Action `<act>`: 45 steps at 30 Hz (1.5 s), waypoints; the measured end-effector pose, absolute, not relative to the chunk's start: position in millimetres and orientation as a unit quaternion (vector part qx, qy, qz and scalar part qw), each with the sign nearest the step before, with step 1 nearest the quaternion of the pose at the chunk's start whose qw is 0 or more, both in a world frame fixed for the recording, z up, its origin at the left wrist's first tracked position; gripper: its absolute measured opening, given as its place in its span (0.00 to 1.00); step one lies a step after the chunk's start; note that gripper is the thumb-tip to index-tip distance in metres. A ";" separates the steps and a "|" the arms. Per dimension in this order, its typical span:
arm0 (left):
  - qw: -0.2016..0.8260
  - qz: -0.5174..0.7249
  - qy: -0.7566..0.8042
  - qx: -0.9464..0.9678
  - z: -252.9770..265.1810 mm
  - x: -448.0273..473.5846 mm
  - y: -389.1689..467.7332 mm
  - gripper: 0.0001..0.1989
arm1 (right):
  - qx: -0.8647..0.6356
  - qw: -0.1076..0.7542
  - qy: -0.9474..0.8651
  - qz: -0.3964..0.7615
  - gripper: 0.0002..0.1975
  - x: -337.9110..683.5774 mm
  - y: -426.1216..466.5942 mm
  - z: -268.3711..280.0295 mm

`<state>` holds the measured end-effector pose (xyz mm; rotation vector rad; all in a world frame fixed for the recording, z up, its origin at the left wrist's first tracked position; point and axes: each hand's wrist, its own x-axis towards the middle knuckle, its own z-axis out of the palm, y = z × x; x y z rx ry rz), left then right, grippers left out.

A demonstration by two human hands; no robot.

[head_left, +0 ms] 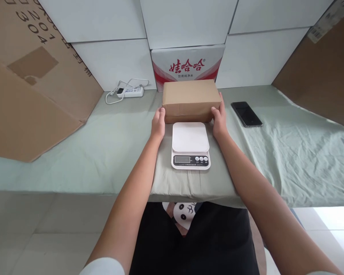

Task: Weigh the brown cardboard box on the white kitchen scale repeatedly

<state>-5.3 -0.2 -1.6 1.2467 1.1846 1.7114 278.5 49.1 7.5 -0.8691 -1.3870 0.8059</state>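
Between my two hands is a closed brown cardboard box (190,103), just behind the scale. My left hand (158,123) grips its left end, thumb against the front left corner. On the right end, my right hand (219,119) is wrapped round the side with the thumb on the front face. Whether the box rests on the cloth or is slightly raised, I cannot tell. In front of it, nearer to me, a white digital kitchen scale (190,138) lies flat with a bare platform. Its display looks blank and its buttons face me.
A white and red printed carton (187,63) stands behind the box against the wall. A white power strip (130,92) with a cable lies at left, a black phone (246,114) at right. Large cardboard panels (40,95) flank the green cloth-covered table (103,152).
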 end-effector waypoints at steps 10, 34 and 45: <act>0.267 0.674 0.453 0.518 33.2 5.7 -53.1 0.42 | -0.356 0.628 -0.640 0.263 0.57 273.5 -7.6 37.9; 0.285 0.691 0.481 0.459 18.7 30.8 -159.5 0.34 | -0.373 0.667 -0.607 0.215 0.39 287.7 -92.3 25.0; 0.309 0.689 0.469 0.459 20.5 32.9 -159.0 0.38 | -0.370 0.678 -0.598 0.213 0.39 286.3 -88.6 22.9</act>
